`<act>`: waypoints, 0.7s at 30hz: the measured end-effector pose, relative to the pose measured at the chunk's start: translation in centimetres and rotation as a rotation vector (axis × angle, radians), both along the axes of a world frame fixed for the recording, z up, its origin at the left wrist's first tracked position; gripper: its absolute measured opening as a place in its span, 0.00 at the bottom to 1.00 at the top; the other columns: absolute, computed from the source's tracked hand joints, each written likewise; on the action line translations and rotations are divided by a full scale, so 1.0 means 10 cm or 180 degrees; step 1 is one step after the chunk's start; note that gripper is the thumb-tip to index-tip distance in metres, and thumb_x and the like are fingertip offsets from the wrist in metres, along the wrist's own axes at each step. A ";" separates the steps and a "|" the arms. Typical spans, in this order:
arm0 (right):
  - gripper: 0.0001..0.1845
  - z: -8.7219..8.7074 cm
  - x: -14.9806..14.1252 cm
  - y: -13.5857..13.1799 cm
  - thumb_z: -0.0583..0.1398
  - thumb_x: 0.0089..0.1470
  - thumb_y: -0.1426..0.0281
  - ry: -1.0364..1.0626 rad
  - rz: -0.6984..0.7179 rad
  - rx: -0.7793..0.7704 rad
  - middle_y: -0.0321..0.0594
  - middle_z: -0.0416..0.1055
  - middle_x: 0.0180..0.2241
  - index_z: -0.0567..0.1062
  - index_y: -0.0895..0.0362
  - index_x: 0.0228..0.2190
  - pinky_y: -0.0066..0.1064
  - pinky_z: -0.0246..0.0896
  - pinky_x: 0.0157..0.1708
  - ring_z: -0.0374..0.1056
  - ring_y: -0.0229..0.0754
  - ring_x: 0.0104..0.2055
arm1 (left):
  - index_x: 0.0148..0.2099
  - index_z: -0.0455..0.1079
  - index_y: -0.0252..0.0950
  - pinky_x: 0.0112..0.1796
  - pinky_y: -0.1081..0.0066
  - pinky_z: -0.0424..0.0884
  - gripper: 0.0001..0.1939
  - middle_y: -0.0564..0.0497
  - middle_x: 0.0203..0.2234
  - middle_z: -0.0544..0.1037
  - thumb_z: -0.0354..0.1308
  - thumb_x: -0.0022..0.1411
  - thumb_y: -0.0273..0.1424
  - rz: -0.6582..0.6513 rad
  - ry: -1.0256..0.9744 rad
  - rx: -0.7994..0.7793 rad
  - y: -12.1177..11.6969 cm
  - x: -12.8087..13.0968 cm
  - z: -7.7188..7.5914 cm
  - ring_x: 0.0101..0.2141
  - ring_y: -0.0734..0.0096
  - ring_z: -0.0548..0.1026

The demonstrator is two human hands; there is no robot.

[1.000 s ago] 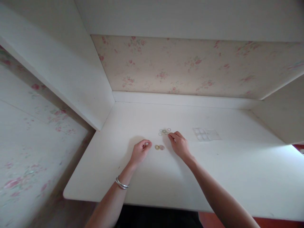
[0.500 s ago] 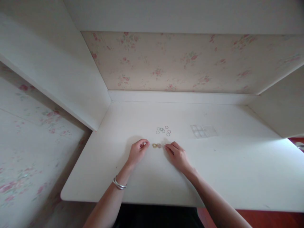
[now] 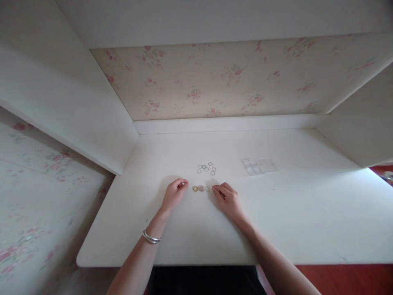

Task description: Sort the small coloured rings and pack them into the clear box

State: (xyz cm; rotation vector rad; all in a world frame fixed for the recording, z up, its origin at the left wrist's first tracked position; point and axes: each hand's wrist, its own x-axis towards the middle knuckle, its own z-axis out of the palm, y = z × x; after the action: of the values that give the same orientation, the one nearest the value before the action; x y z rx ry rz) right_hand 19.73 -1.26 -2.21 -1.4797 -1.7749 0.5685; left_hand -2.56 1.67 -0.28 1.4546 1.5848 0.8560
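Just left of right hand (image 3: 227, 199), thin ring (image 3: 208, 189); hand pinched closed, seemingly empty.

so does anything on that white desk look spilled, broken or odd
Nothing looks spilled or broken. Two tiny dark specks stand out against the smooth white desktop: one right of the right hand, one beside the left forearm, both too small to identify.

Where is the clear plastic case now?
In the head view, the clear case lies right of centre on the white desk, right of the scattered rings and beyond the right hand.
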 end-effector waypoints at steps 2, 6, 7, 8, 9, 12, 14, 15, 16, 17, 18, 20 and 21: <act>0.17 0.00 0.01 0.01 0.51 0.60 0.62 0.0145 -0.0124 -0.0008 0.40 0.70 0.31 0.77 0.55 0.34 0.26 0.59 0.28 0.65 0.35 0.28 | 0.37 0.73 0.34 0.26 0.75 0.60 0.16 0.53 0.21 0.71 0.53 0.57 0.42 -0.0146 0.0099 0.0046 0.06 0.09 0.02 0.23 0.74 0.67; 0.17 -0.02 0.04 0.05 0.51 0.59 0.62 0.0264 -0.0211 -0.0033 0.39 0.69 0.29 0.78 0.55 0.33 0.27 0.58 0.27 0.63 0.35 0.26 | 0.38 0.74 0.35 0.28 0.74 0.63 0.14 0.51 0.24 0.75 0.52 0.59 0.38 -0.0647 0.0527 0.0308 0.20 0.37 0.10 0.24 0.73 0.70; 0.17 -0.02 0.05 0.06 0.51 0.59 0.62 0.0277 -0.0218 -0.0047 0.39 0.69 0.29 0.78 0.54 0.33 0.27 0.58 0.27 0.63 0.35 0.26 | 0.38 0.74 0.36 0.29 0.74 0.63 0.13 0.51 0.24 0.75 0.52 0.59 0.37 -0.0748 0.0714 0.0360 0.24 0.45 0.12 0.25 0.72 0.70; 0.16 -0.02 0.06 0.07 0.52 0.59 0.62 0.0293 -0.0223 -0.0054 0.39 0.70 0.29 0.78 0.54 0.33 0.26 0.58 0.27 0.64 0.35 0.26 | 0.38 0.74 0.36 0.30 0.73 0.63 0.13 0.50 0.25 0.76 0.52 0.60 0.36 -0.0810 0.0920 0.0419 0.28 0.53 0.15 0.26 0.71 0.71; 0.16 -0.02 0.06 0.08 0.52 0.59 0.62 0.0310 -0.0222 -0.0053 0.39 0.69 0.29 0.78 0.54 0.33 0.26 0.58 0.27 0.64 0.35 0.26 | 0.38 0.74 0.37 0.32 0.73 0.63 0.12 0.49 0.27 0.77 0.52 0.60 0.36 -0.0844 0.1128 0.0476 0.33 0.61 0.17 0.28 0.70 0.72; 0.15 -0.01 0.09 0.09 0.52 0.58 0.63 0.0357 -0.0185 -0.0055 0.39 0.69 0.28 0.78 0.55 0.33 0.26 0.58 0.28 0.64 0.35 0.27 | 0.40 0.73 0.39 0.35 0.71 0.63 0.10 0.48 0.34 0.78 0.52 0.60 0.35 -0.0849 0.1675 0.0516 0.46 0.79 0.20 0.34 0.67 0.73; 0.15 -0.02 0.10 0.10 0.52 0.59 0.64 0.0375 -0.0145 -0.0075 0.38 0.68 0.28 0.78 0.55 0.33 0.25 0.58 0.28 0.63 0.34 0.26 | 0.42 0.73 0.41 0.36 0.71 0.63 0.11 0.48 0.37 0.78 0.52 0.61 0.35 -0.0861 0.1913 0.0512 0.53 0.86 0.19 0.36 0.66 0.73; 0.15 -0.02 0.10 0.11 0.52 0.59 0.64 0.0382 -0.0139 -0.0086 0.38 0.68 0.28 0.78 0.55 0.33 0.25 0.58 0.27 0.63 0.34 0.26 | 0.42 0.72 0.41 0.37 0.71 0.63 0.11 0.48 0.39 0.77 0.51 0.61 0.35 -0.0876 0.1992 0.0528 0.56 0.89 0.18 0.37 0.65 0.73; 0.15 -0.02 0.11 0.11 0.52 0.59 0.65 0.0386 -0.0138 -0.0097 0.38 0.68 0.28 0.77 0.56 0.33 0.25 0.57 0.27 0.63 0.34 0.26 | 0.43 0.72 0.41 0.37 0.71 0.63 0.11 0.48 0.39 0.77 0.51 0.61 0.34 -0.0884 0.2052 0.0546 0.58 0.90 0.16 0.37 0.65 0.73; 0.15 -0.03 0.11 0.11 0.52 0.59 0.65 0.0386 -0.0139 -0.0104 0.38 0.68 0.28 0.77 0.55 0.33 0.25 0.57 0.27 0.63 0.34 0.25 | 0.43 0.72 0.41 0.37 0.71 0.63 0.11 0.48 0.39 0.77 0.51 0.61 0.34 -0.0890 0.2096 0.0551 0.60 0.91 0.14 0.37 0.65 0.73; 0.15 -0.03 0.11 0.11 0.52 0.59 0.65 0.0383 -0.0140 -0.0112 0.38 0.68 0.28 0.77 0.55 0.33 0.25 0.57 0.27 0.63 0.34 0.25 | 0.42 0.72 0.40 0.37 0.70 0.63 0.10 0.47 0.39 0.77 0.51 0.61 0.34 -0.0890 0.2129 0.0540 0.61 0.91 0.13 0.37 0.65 0.73; 0.14 -0.03 0.12 0.11 0.52 0.58 0.64 0.0383 -0.0141 -0.0121 0.38 0.68 0.28 0.77 0.55 0.33 0.25 0.57 0.27 0.62 0.34 0.25 | 0.41 0.73 0.40 0.37 0.70 0.62 0.10 0.47 0.38 0.77 0.52 0.61 0.33 -0.0897 0.2158 0.0488 0.62 0.91 0.11 0.37 0.65 0.73; 0.14 -0.03 0.12 0.12 0.53 0.58 0.64 0.0387 -0.0141 -0.0120 0.37 0.68 0.28 0.77 0.55 0.32 0.25 0.58 0.27 0.63 0.34 0.25 | 0.40 0.73 0.40 0.37 0.70 0.62 0.09 0.47 0.38 0.77 0.51 0.61 0.33 -0.0912 0.2159 0.0457 0.62 0.90 0.10 0.37 0.65 0.73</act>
State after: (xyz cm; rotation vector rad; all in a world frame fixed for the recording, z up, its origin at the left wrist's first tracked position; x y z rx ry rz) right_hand 20.95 -0.11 -2.55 -1.4746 -1.6420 0.6584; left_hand 6.46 7.91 0.71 2.1655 1.7364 0.3182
